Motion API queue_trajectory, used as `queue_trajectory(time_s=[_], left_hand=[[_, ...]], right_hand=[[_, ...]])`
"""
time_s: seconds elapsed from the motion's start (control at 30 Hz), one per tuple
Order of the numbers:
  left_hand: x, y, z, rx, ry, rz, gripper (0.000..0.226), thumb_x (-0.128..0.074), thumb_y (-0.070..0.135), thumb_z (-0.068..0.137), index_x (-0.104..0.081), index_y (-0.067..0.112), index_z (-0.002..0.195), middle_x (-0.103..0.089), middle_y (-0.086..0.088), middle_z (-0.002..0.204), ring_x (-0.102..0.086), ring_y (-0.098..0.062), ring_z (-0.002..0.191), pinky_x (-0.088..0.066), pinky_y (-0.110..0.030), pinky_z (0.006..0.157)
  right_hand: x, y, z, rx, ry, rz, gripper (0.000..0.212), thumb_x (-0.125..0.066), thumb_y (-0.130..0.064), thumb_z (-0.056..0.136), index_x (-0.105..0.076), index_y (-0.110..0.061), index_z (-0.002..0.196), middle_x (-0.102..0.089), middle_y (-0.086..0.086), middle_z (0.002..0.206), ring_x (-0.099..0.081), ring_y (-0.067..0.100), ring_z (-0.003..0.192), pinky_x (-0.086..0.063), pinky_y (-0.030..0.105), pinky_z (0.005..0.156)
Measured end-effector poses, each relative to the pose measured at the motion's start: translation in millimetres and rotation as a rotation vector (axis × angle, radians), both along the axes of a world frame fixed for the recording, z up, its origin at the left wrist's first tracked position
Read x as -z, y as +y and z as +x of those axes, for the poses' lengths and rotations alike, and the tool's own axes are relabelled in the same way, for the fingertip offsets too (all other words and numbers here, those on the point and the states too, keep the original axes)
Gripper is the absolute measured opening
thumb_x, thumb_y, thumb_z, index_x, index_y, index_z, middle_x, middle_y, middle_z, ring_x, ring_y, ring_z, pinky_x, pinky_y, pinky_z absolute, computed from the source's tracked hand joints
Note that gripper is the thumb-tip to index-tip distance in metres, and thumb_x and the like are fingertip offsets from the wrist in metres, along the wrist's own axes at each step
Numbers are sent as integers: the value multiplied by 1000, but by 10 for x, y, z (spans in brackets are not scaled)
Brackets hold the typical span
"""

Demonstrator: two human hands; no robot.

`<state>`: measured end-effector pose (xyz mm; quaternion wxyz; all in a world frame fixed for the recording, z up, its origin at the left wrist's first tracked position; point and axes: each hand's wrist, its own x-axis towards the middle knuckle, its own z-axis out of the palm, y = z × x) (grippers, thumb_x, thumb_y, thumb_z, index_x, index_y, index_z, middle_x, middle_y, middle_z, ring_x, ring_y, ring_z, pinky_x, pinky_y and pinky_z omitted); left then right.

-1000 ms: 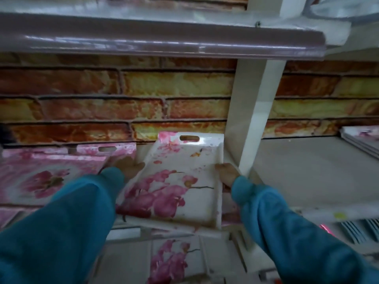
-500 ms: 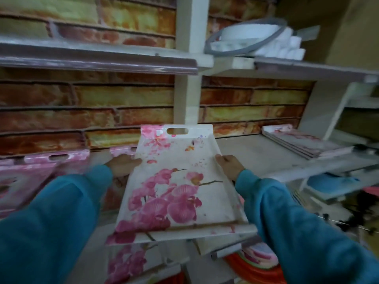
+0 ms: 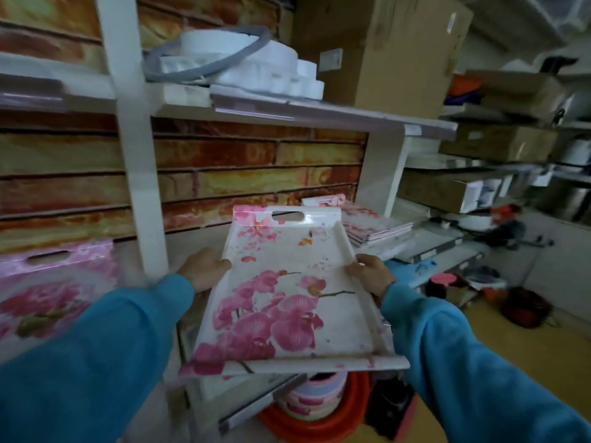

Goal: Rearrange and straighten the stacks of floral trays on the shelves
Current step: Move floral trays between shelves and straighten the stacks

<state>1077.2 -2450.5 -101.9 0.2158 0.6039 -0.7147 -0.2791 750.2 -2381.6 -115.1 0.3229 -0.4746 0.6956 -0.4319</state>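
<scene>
We take the white upright post point(image 3: 134, 174) as our landmark. Right of it, the shelf board point(image 3: 198, 241) lies bare back to the brick wall, roofed by the upper shelf point(image 3: 287, 110). Farther right of the post, 1 stack of floral trays point(image 3: 367, 225) blocks that end. Left of the post, a pink tray point(image 3: 54, 282) fills the bay. The tray point(image 3: 287, 298) we hold spans the opening just right of the post.

Dim; edges blurred, perhaps motion.

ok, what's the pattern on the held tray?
Pink orchid blossoms on a white ground; the tray shows best in the head view.
</scene>
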Motion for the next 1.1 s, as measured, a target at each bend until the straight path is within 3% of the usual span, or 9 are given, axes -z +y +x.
queue_trajectory(time_s=[0.1,0.2,0.33,0.53,0.67,0.8,0.9,1.0,1.1], left_hand=[[3,-466,-459,39,-18,-46,24,-50,28,93,-58,14,76,-65,-4,75,-59,-15,61,-40,-23,49],[36,-1094,-917,111,20,-64,25,-49,26,93,-57,20,71,-64,1,60,-60,-17,50,-40,-22,42],[25,-1932,-1557,164,47,-82,19,-49,24,95,-55,23,77,-53,7,46,-48,-11,35,-31,-19,36],[-53,-2869,-2404,196,44,-113,36,-55,26,92,-35,20,63,-34,0,61,-41,-17,59,-31,-29,58],[38,-3279,-2871,157,61,-103,34,-59,25,88,-44,12,60,-37,-1,55,-39,-12,45,-26,-25,43],[193,-3613,-3283,114,149,-70,21,-59,17,88,-51,-1,85,-60,-9,70,-45,-2,30,-28,-11,29],[343,-3856,-3511,63,144,-6,14,-55,24,90,-65,15,93,-62,-5,69,-55,-5,46,-37,-16,33],[447,-4029,-3727,6,167,34,15,-52,26,89,-64,34,84,-67,8,78,-66,-14,62,-46,-19,42],[517,-4116,-3920,-79,212,92,22,-54,27,89,-65,33,106,-70,9,96,-70,-20,86,-57,-33,71]], right_hand=[[32,-357,-408,34,-20,-3,29,-55,-14,89,-64,-10,116,-70,15,104,-67,31,90,-57,44,85],[-32,-813,-815,83,-21,4,34,-56,-16,89,-60,-14,123,-69,11,102,-68,30,91,-58,43,84],[-227,-1442,-1377,154,117,29,38,-57,-20,89,-59,-8,125,-65,14,114,-64,33,104,-54,42,94],[-446,-2179,-2162,190,312,79,32,-57,-26,90,-63,-7,115,-69,13,109,-66,26,95,-52,32,80],[-376,-2745,-2672,150,440,123,28,-55,-28,91,-68,-8,107,-71,11,105,-64,21,85,-46,27,74],[-244,-3441,-3111,104,502,131,30,-55,-28,91,-67,-9,110,-69,11,110,-64,27,99,-49,33,90],[-157,-4012,-3400,19,548,146,30,-52,-29,91,-65,-13,113,-68,9,112,-64,25,99,-50,36,93],[-25,-4543,-3684,-77,524,138,26,-53,-25,92,-65,-12,111,-67,8,110,-63,22,95,-49,32,87],[134,-4920,-3878,-173,500,166,26,-54,-23,92,-62,-11,114,-64,7,111,-57,21,94,-43,30,86]])
